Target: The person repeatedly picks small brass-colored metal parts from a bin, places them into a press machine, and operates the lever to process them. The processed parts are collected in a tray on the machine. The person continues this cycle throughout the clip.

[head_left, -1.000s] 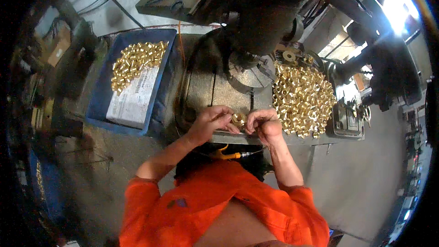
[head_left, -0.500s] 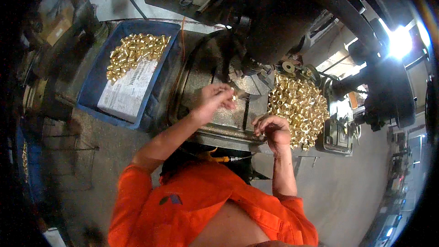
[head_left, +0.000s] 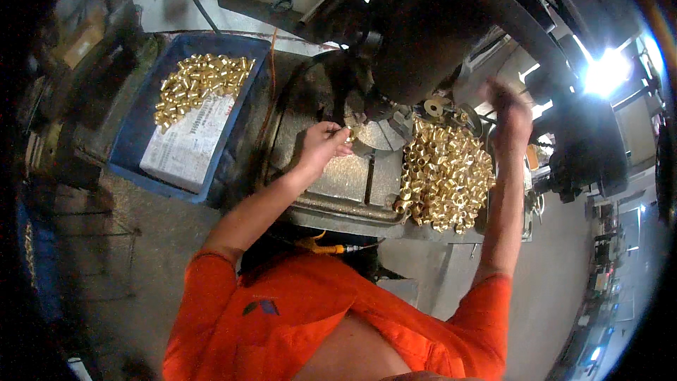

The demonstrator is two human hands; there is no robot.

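Over the metal machine table, my left hand pinches a small brass fitting between thumb and fingers, just left of the round work fixture. My right hand is raised beside the dark drill-press-like machine, above and right of a heap of brass fittings. Motion smears its fingers, so whether it grips anything does not show. The heap of short, ring-shaped fittings lies right of the fixture.
At the left sits a blue bin with more brass fittings and a white printed sheet or box. Scissors and tools lie on a dark tray at the back. A yellow-handled air gun hangs below the table's front edge.
My right hand has swung from the table's front, by the heap, up and right to the machine's side. My left hand has shifted slightly, with the brass fitting close to the fixture.
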